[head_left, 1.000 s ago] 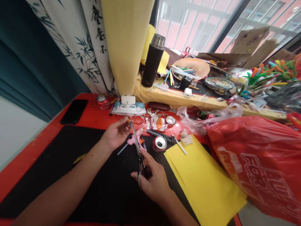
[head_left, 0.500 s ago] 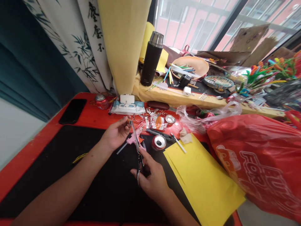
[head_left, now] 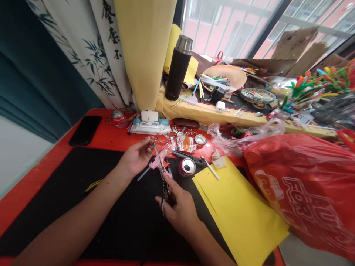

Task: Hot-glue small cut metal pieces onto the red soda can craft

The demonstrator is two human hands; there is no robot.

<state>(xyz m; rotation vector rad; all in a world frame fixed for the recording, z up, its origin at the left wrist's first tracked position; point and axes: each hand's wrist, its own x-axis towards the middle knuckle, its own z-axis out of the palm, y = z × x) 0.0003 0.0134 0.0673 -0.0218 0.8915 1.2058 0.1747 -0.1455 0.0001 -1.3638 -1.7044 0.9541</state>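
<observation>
My right hand [head_left: 179, 207] grips a pair of scissors [head_left: 158, 157], fingers and thumb at the handles, blades pointing up and away. My left hand [head_left: 135, 157] is closed in a pinch on a small piece [head_left: 152, 142], too small to make out, right by the scissor tips. Whether the blades touch it I cannot tell. Behind the scissors a pink glue gun [head_left: 154, 165] lies partly hidden, with a clear stick at its left. To the right stands the cut-off top of a red can [head_left: 187, 167].
A black mat [head_left: 122, 221] covers much of the red table. Yellow sheets [head_left: 238, 210], a white pen [head_left: 210, 168] and a box cutter [head_left: 191, 158] lie right of my hands. Farther back are cut can metal [head_left: 185, 144], wipes [head_left: 150, 125] and a phone [head_left: 85, 130]. A red bag [head_left: 305, 192] bulges at right.
</observation>
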